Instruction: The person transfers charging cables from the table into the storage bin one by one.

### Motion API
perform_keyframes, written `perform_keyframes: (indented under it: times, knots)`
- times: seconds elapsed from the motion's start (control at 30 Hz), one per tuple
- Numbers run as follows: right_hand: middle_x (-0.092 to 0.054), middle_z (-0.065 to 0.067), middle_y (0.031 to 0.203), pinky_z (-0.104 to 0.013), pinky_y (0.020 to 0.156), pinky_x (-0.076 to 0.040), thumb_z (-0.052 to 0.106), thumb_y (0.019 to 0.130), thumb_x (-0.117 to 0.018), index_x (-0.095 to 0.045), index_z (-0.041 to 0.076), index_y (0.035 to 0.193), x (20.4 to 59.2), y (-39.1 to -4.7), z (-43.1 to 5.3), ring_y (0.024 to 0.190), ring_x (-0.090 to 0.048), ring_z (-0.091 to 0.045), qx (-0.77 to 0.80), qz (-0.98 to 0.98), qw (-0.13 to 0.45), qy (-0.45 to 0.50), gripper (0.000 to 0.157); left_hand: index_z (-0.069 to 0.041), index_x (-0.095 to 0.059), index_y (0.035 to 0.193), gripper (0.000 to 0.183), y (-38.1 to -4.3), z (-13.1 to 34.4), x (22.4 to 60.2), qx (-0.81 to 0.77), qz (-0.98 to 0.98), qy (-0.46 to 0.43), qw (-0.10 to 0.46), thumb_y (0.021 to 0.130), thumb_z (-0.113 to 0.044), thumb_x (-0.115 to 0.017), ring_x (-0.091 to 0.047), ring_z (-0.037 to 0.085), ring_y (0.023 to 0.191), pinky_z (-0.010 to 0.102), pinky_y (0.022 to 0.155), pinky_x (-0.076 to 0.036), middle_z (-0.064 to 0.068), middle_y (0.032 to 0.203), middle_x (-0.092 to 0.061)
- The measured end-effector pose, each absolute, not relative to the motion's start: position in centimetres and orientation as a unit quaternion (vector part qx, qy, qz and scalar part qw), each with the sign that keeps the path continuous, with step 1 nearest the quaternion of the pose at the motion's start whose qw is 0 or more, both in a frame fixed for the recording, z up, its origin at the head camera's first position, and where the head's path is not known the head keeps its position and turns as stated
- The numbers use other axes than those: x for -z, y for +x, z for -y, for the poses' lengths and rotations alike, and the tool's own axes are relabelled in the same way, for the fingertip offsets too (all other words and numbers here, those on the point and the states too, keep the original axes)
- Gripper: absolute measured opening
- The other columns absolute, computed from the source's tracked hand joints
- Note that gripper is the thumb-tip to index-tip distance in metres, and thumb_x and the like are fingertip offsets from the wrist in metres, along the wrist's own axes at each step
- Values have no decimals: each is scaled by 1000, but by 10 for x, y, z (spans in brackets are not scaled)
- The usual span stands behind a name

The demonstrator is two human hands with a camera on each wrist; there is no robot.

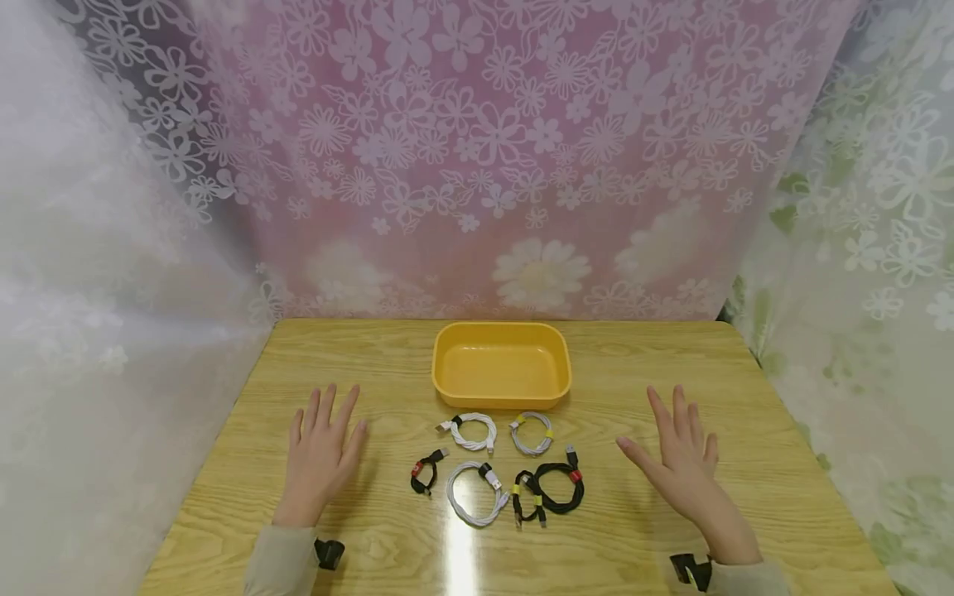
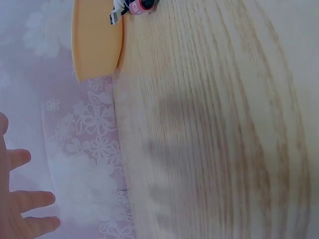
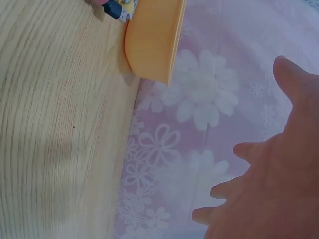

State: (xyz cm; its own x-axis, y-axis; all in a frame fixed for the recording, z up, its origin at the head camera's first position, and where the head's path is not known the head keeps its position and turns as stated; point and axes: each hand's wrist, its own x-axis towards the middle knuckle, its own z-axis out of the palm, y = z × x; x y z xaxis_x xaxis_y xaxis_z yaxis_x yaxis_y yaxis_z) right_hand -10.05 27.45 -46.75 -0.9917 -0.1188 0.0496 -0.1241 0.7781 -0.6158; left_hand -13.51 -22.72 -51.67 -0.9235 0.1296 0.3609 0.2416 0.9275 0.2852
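My left hand (image 1: 319, 455) hovers over the left of the table with fingers spread, holding nothing. On the right, my right hand (image 1: 681, 472) is likewise spread and holds nothing. Between them lie several coiled cables: a white cable with a black tie (image 1: 488, 430), a grey cable with yellow ties (image 1: 549, 445), a small black cable with a red tie (image 1: 414, 480), a white-grey cable with a black tie (image 1: 452, 501), a black cable with yellow ties (image 1: 516, 502) and a larger black cable with a red tie (image 1: 580, 495). The last two touch or overlap.
A yellow rectangular bin (image 1: 501, 403) stands behind the cables, near the back edge of the wooden table (image 1: 358, 348). Floral curtains (image 1: 477, 165) hang behind the table and at both sides. Light reflects off the tabletop at the front.
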Motion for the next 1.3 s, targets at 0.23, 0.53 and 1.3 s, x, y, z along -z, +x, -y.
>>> perform_keyframes:
  times: [0.23,0.53,1.3]
  knots:
    - [24,-19,160,-78,97,14,43,97,-59,5,15,160,467,-99,-267,143,20,-50,-360,931,-2,57,93,-13,-41,150,56,-140,229,516,159,961,-103,201,100,-35,-54,-30,52,136,68,105,-22,27,147,-39]
    - [17,-25,160,-81,97,5,37,96,-63,2,10,159,472,-99,-257,141,8,-59,-419,905,-7,65,94,-12,-44,148,52,-143,228,511,157,959,-109,209,102,-38,-49,-34,51,132,67,103,-25,27,142,-44]
    - [-7,-29,160,-77,101,-15,30,100,-59,-9,1,157,484,-88,-232,143,-6,-55,-504,862,-23,52,81,-11,-48,144,51,-166,225,508,140,953,-143,227,100,-35,-54,-40,50,127,65,102,-28,27,139,-48]
